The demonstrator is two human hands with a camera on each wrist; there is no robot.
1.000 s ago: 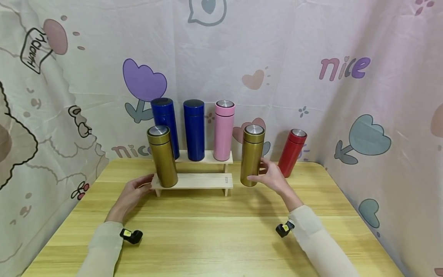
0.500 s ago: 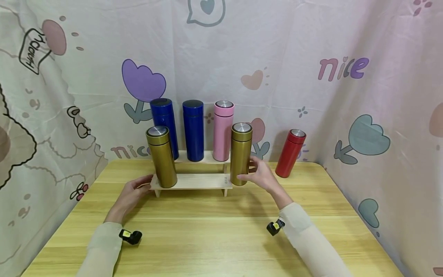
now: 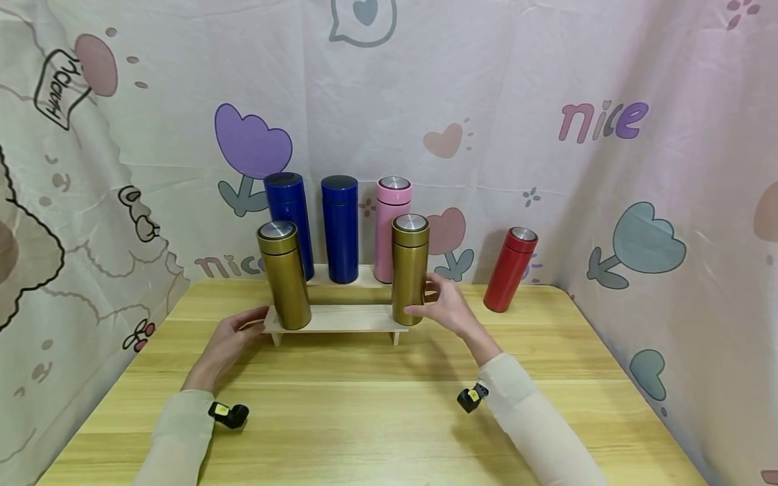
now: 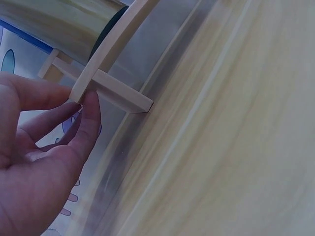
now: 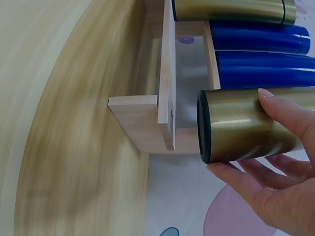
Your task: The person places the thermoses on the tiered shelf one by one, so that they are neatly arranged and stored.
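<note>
My right hand (image 3: 446, 307) grips a gold thermos bottle (image 3: 410, 270) with a silver lid, low on its body. The bottle is upright over the right end of the lower step of a wooden two-tier rack (image 3: 349, 318). In the right wrist view a gap shows between the bottle's black base (image 5: 204, 127) and the step's board (image 5: 167, 83). My left hand (image 3: 234, 341) pinches the rack's left end between thumb and fingers, as the left wrist view shows. A second gold bottle (image 3: 286, 277) stands on the left end of that step.
Two blue bottles (image 3: 292, 223) and a pink bottle (image 3: 384, 236), partly hidden by the held one, stand on the upper step. To the right, a red bottle (image 3: 510, 270) stands on the wooden table (image 3: 365, 418). A printed curtain (image 3: 486, 81) hangs behind the table.
My right hand has carried the gold bottle leftward, from beside the rack to over the right end of its lower step. The left hand has stayed on the rack.
</note>
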